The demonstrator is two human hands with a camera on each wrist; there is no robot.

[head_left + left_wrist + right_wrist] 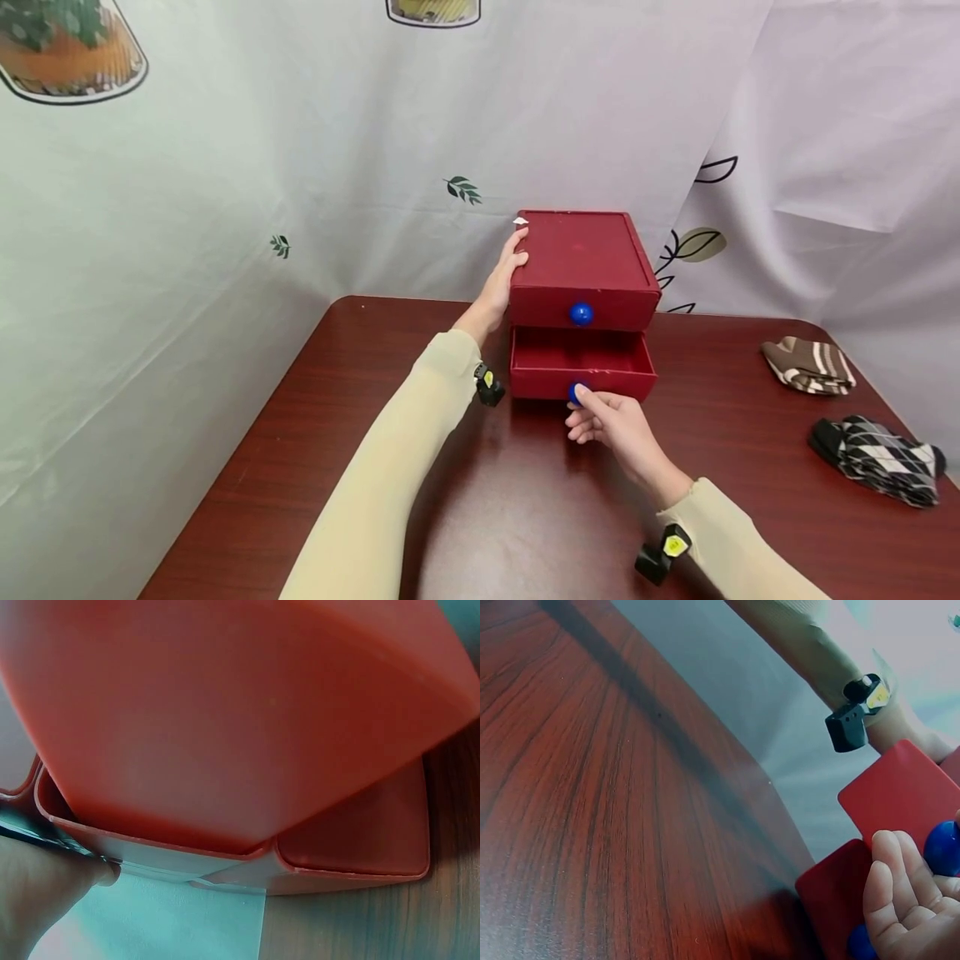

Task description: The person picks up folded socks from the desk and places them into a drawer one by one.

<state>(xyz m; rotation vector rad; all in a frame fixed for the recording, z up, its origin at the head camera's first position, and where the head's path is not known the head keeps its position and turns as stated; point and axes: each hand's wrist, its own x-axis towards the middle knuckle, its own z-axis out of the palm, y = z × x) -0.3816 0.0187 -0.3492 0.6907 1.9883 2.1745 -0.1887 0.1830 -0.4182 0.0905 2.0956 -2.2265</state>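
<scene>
A red two-drawer box (577, 246) stands at the back of the table. Its lower drawer (540, 383) is pulled partway out, and the bare inside shows. My right hand (618, 429) pinches the lower drawer's blue knob (943, 847) between thumb and finger; its other fingers hang below. The upper drawer (543, 307), with its own blue knob (581, 314), looks closed. Against the box's left side rests my left hand (500, 283), fingertips at the top edge. The left wrist view shows part of that hand (45, 892) touching the box; its other fingers are hidden there.
Folded brown striped socks (808, 365) lie at the table's right side. Nearer, also on the right, are folded black-and-white argyle socks (881, 460). A printed white curtain (360, 150) hangs behind and beside the brown wooden table (300, 467).
</scene>
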